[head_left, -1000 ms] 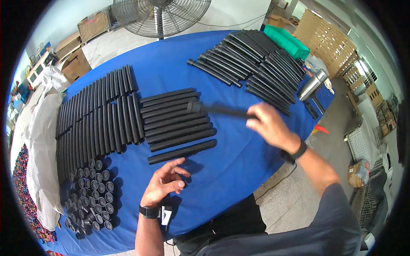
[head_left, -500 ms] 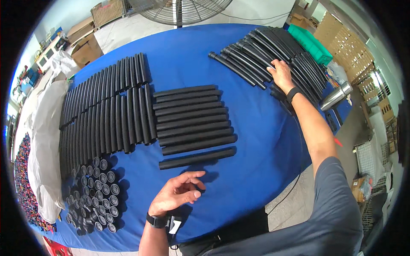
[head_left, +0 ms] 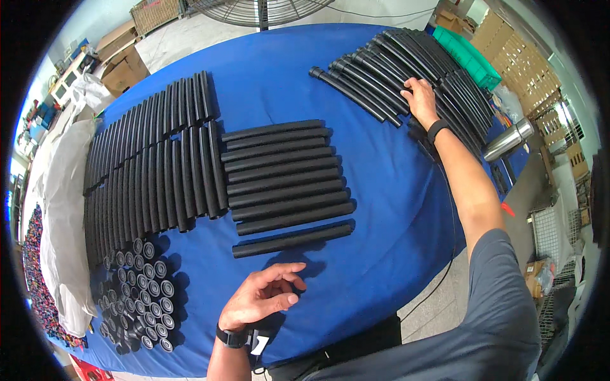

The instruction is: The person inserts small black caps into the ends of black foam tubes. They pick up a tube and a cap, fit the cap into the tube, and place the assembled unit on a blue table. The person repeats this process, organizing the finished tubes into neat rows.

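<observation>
1. currently, right hand (head_left: 420, 95) rests on the long black tubes (head_left: 406, 70) at the tabletop's (head_left: 381, 254) far right corner; whether its grip has clenched cannot be told.
2. left hand (head_left: 264, 295) hovers released near the front edge, just short of the nearest foam tube (head_left: 292, 239).
3. judged step: picking one long tube; the next move calls for closing on a single tube.

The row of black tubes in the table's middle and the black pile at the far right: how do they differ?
The middle row of black tubes lies neat, parallel, untouched; the far-right pile of black tubes looks longer, slanted, overlapping, with the right hand on it. Both rest on the blue table.
</observation>
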Demonstrator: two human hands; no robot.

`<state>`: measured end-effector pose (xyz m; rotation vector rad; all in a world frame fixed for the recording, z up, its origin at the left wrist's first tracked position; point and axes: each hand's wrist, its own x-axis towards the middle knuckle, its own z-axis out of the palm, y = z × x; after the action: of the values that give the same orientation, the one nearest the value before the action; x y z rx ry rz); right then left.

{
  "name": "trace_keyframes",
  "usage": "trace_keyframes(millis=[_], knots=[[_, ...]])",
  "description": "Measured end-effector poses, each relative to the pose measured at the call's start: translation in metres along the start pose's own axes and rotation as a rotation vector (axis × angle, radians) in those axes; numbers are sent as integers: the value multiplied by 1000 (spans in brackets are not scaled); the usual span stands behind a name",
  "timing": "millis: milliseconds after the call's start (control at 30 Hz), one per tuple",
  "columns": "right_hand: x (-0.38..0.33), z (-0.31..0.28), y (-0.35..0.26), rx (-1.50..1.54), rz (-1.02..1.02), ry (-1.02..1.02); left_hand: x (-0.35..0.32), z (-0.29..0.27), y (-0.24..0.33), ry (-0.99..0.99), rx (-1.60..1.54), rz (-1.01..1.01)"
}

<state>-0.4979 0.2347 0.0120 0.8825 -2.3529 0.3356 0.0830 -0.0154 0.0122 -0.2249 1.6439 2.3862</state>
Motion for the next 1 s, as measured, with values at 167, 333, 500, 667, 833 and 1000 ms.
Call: trace_keyframes(millis=[167,333,500,667,833,1000], knots=[[-2,-8,-4,65,-14,34,-3,1,0,-3,21,-5],[-18,-30,-24,137,11,9,-3,-2,-5,10,21,19],[-53,-47,-28,104,-100,-27,3,5,-5,86,-2,115],[-85,-74,-90,240,-180,-102,-3,8,-3,134,-41,121],[-103,-87,-135,359,-258,-189,0,3,-11,117,-95,144],[-155,-163,-235,550,-345,-290,-6,1,-14,64,-7,166]])
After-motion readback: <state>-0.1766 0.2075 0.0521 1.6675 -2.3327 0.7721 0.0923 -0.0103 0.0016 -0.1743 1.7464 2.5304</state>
